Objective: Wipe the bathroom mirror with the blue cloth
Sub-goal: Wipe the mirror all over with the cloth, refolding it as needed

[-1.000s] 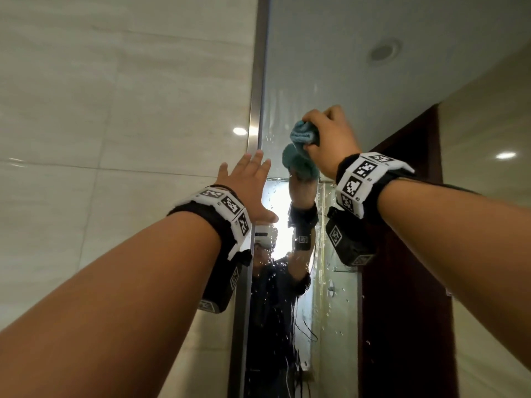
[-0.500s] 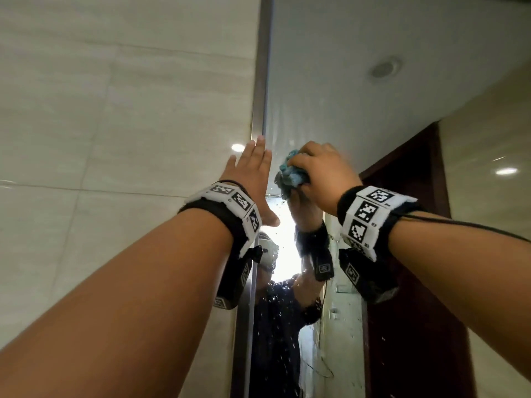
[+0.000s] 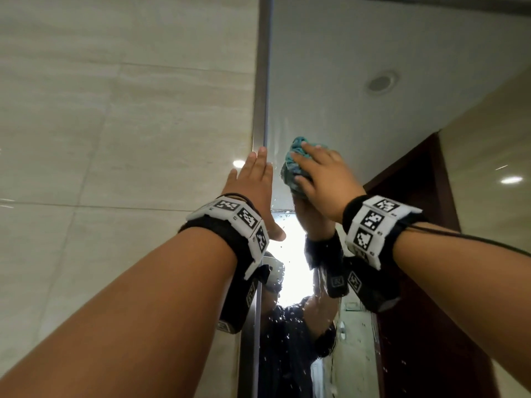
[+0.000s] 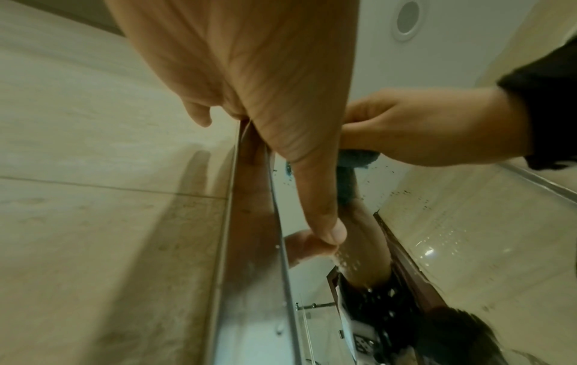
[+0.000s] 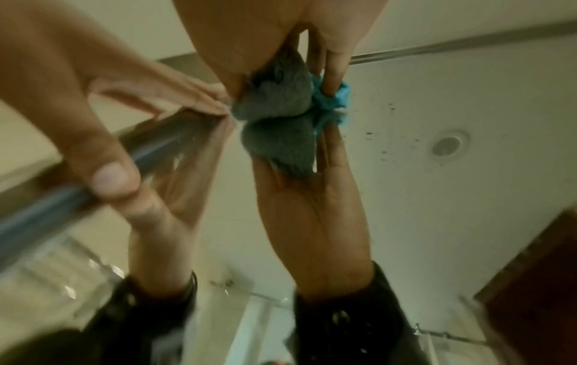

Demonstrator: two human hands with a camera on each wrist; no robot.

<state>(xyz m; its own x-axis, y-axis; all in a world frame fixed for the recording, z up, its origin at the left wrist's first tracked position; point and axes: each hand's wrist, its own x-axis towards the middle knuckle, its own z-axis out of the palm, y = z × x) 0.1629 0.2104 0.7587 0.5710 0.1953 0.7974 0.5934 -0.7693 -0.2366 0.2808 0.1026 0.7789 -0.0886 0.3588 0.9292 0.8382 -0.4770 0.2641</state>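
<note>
The job looks partly done, as far as I can judge: the right hand (image 3: 323,179) presses the bunched blue cloth (image 3: 296,165) against the upper left part of the bathroom mirror (image 3: 373,47), just beside its metal frame (image 3: 261,81), and the glass above the cloth reads fairly clean, with faint vertical streaks next to the frame. Below the hands, water droplets (image 3: 287,337) and dark specks are scattered over the glass, so the lower part seems to be left to wipe; how far the mirror runs to the right I cannot tell. The right hand's fingers curl over and round the wad, one fingertip dug into a fold in the right wrist view, holding it flat to the glass. The left hand (image 3: 253,185) is spread, fingers straight and together, braced flat where the frame meets the tiled wall (image 3: 115,139), the thumb touching the glass in the left wrist view. The cloth is soft, nubbly terry, crumpled to a rough ball, brighter teal at its loose edge and duller grey-blue where it is packed. The frame is a narrow brushed-metal strip; the wall is smooth, glossy beige stone tile with thin joints. Both wrists wear black bands with white coded marker tags (image 3: 373,222).
</note>
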